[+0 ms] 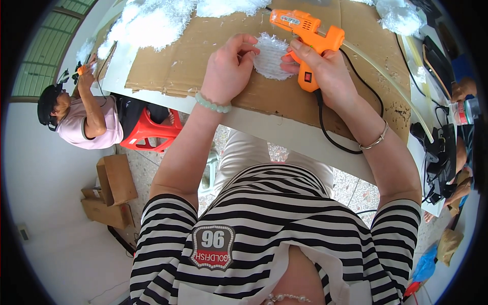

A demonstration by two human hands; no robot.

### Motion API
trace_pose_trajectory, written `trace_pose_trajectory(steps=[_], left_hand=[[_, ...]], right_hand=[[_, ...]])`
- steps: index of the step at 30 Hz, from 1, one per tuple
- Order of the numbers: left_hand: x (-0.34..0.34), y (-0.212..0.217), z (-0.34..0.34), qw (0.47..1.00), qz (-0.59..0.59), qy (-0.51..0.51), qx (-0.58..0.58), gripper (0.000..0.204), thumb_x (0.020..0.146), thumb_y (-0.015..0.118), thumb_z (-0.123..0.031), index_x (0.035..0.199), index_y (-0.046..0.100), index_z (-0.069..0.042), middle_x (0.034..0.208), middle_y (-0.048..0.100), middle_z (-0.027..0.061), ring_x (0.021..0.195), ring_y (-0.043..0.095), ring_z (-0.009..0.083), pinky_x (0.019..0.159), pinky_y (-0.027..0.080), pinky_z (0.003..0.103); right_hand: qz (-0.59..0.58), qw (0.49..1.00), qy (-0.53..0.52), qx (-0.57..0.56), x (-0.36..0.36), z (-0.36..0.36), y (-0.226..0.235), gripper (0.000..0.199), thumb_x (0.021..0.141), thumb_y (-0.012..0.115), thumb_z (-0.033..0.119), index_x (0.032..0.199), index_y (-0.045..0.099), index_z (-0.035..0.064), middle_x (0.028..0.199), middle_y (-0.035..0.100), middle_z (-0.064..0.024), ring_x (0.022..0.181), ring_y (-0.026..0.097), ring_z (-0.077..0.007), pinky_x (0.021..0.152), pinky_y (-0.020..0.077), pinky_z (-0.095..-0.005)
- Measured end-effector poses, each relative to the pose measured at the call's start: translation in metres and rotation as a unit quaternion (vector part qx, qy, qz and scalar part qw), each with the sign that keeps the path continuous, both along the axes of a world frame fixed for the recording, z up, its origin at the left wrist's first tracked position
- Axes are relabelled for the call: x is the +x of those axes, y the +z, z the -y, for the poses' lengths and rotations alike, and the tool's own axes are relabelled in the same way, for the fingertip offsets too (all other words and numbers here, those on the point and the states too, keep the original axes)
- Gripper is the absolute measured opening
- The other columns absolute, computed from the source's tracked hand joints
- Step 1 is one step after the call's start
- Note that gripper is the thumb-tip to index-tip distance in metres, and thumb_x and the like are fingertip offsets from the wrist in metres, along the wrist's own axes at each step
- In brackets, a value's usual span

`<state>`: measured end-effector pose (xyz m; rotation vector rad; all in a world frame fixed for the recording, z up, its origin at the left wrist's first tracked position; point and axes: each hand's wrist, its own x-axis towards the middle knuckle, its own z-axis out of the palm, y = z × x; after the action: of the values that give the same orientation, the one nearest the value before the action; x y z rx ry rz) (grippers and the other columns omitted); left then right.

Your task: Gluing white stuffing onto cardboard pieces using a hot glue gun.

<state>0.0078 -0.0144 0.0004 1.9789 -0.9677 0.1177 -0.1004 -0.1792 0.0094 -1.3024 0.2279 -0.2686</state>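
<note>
1. A small round white fluffy pad (273, 56) lies flat on the brown cardboard sheet (203, 56) that covers the white table (284, 137). This pad is the piece in hand, and it sits near the middle of the cardboard, just in front of the person.
2. The left hand (227, 68) rests on the pad's left edge; its fingers curl narrow and press the rim, pinning the pad rather than lifting it.
3. The right hand (325, 68) sits at the pad's right edge, wrapped shut around the handle of an orange glue gun (305, 38). The index finger lies along the gun's body. The gun's nozzle end is beyond the pad on the far side, and whether it touches the pad cannot be told.
4. A clear glue stick (386, 79) runs out of the gun's back, to the right of the pad, and a black cord (325, 132) drops from the handle toward the table edge nearer the person.
5. By the look of it, the pad is already formed as a disc and gluing is under way; no finished pieces show beside it, so how much work is left cannot be judged.
6. Loose white fluff (147, 20) is heaped beyond the pad to the far left, still unused, with more at the far right.
7. Well left of the pad, another person (81, 122) sits by a red stool (150, 132), working at the same table.
</note>
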Motion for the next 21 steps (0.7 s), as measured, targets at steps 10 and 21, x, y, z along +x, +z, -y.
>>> trace_pose_trajectory(steps=[10, 21], left_hand=[[0.016, -0.002, -0.004, 0.992, 0.127, 0.006, 0.003, 0.023, 0.082, 0.053, 0.004, 0.103, 0.057, -0.003, 0.088, 0.067, 0.0074, 0.079, 0.064, 0.0181, 0.071, 0.050, 0.028], [0.008, 0.019, -0.016, 0.998, 0.067, -0.005, -0.010, 0.025, 0.081, 0.053, 0.003, 0.104, 0.059, -0.005, 0.086, 0.067, 0.0064, 0.081, 0.062, 0.0195, 0.070, 0.048, 0.029]], right_hand=[[0.000, 1.000, 0.000, 0.010, -0.002, 0.001, 0.001, 0.029, 0.091, 0.057, 0.025, 0.107, 0.055, 0.0001, 0.094, 0.061, -0.0087, 0.086, 0.064, -0.0199, 0.076, 0.0534, -0.0334], [0.015, 0.999, -0.008, 0.031, -0.002, 0.003, -0.001, 0.031, 0.090, 0.058, 0.025, 0.108, 0.055, -0.0001, 0.097, 0.060, -0.0081, 0.090, 0.062, -0.0194, 0.078, 0.0542, -0.0348]])
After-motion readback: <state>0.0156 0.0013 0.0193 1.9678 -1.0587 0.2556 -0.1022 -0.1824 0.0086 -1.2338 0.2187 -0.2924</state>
